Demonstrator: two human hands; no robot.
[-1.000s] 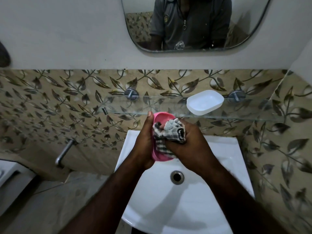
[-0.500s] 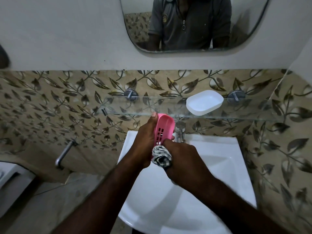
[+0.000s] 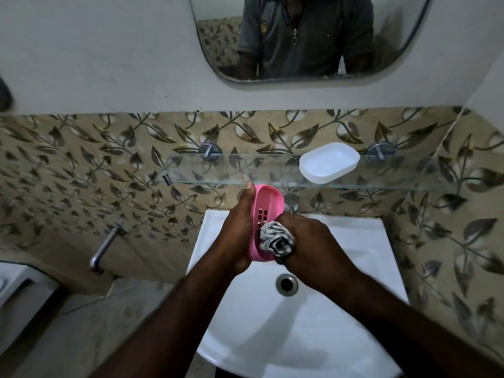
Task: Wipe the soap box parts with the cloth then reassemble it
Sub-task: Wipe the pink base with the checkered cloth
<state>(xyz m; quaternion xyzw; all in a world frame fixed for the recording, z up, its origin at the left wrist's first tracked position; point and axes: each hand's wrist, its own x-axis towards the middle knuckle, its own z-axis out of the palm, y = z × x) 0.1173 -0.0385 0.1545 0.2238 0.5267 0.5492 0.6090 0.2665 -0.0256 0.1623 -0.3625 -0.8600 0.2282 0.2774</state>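
Wipe step in prog.: I see left hand gripping pink tray over sink, right hand clamped on bunched cloth inside it. White base sits apart on glass shelf; reassy pending, I judge.

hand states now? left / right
Left hand: grips the pink soap box part.
Right hand: holds the bunched cloth against it.

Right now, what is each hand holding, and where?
Left hand grips the pink soap tray by its left side; right hand holds the bunched cloth against its inside.
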